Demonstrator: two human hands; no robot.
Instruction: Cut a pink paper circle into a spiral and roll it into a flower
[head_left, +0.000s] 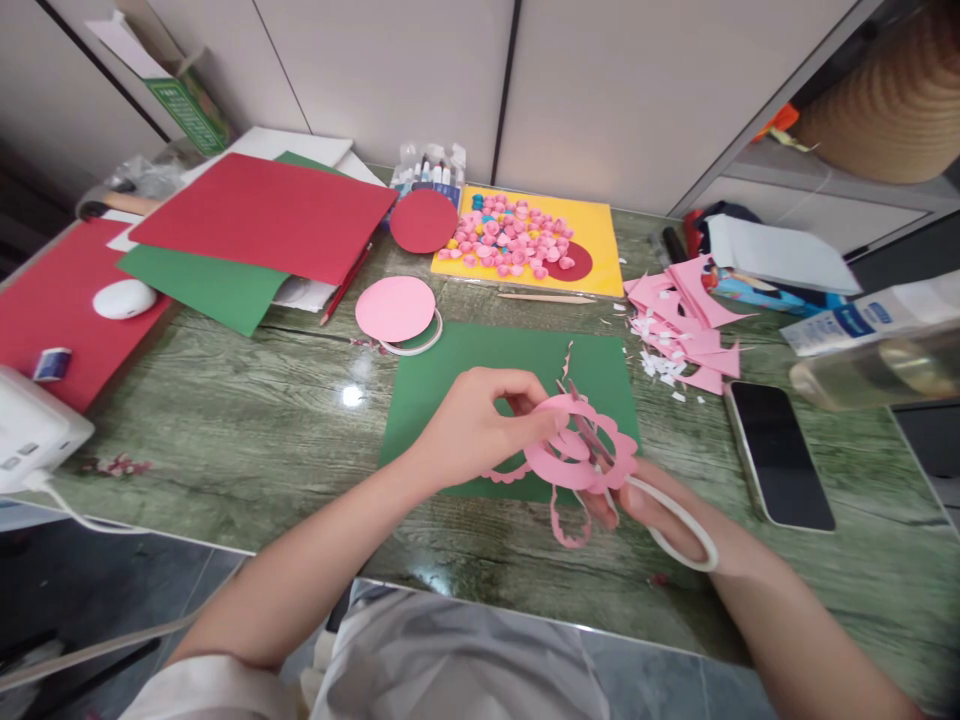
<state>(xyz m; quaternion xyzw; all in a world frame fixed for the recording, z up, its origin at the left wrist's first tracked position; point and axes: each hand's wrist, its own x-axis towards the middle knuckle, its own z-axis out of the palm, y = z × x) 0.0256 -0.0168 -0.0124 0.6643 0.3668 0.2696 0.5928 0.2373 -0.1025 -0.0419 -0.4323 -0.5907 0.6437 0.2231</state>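
Where left hand [484, 425] ends, pink paper [550, 470], pinched

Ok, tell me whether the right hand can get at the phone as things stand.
Probably yes: the phone lies close by the right hand, with nothing standing between them. That hand holds the scissors, though, and would likely have to put them down first.

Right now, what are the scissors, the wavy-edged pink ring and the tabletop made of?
Scissors: grey, slightly shiny blades, probably metal; white handle, likely plastic.
Wavy-edged pink ring: matte paper or thin card, judging by its thin cut edges.
Tabletop: glossy, reflecting a bright light; green streaks resemble wood or stone, but I can't tell the real material.
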